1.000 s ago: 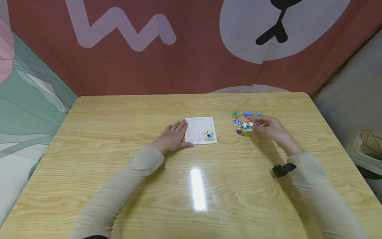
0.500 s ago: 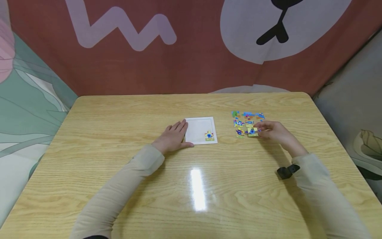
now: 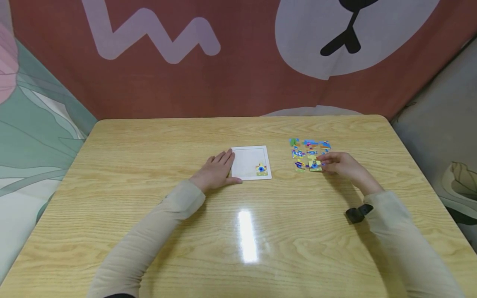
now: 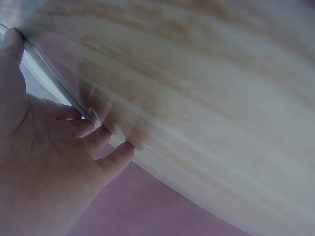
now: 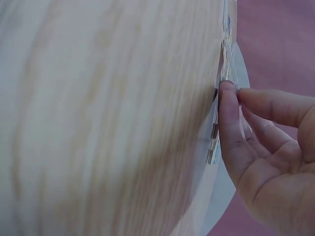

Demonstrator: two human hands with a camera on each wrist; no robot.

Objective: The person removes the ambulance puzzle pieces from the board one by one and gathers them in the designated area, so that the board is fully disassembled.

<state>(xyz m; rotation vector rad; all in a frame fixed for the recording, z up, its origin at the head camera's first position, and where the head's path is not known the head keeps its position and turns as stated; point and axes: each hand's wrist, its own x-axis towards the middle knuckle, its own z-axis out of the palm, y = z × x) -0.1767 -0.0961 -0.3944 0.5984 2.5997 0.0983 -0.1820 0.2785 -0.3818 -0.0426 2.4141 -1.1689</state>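
My left hand (image 3: 213, 170) rests at the left edge of a square white puzzle tray (image 3: 246, 161), fingers straight; in the left wrist view its fingertips touch the tray edge and the table. One puzzle piece (image 3: 261, 169), yellow with a blue round shape, lies in the tray's near right corner. Over to the right, my right hand (image 3: 343, 166) pinches a yellow and blue puzzle piece (image 3: 314, 164) between thumb and fingers, held tilted close over other pieces. The right wrist view shows the thumb and index fingertips (image 5: 231, 88) meeting at its thin edge.
Several colourful puzzle pieces (image 3: 298, 153) lie in loose rows on the wooden table (image 3: 186, 140), right of the tray. A red printed cloth (image 3: 246, 82) hangs behind the table's far edge. A black wrist camera (image 3: 358, 213) sits at the right sleeve.
The right hand has shifted slightly right and toward the near side with the puzzle piece, uncovering pieces behind it, then stayed nearly still. The left hand and tray have not moved.
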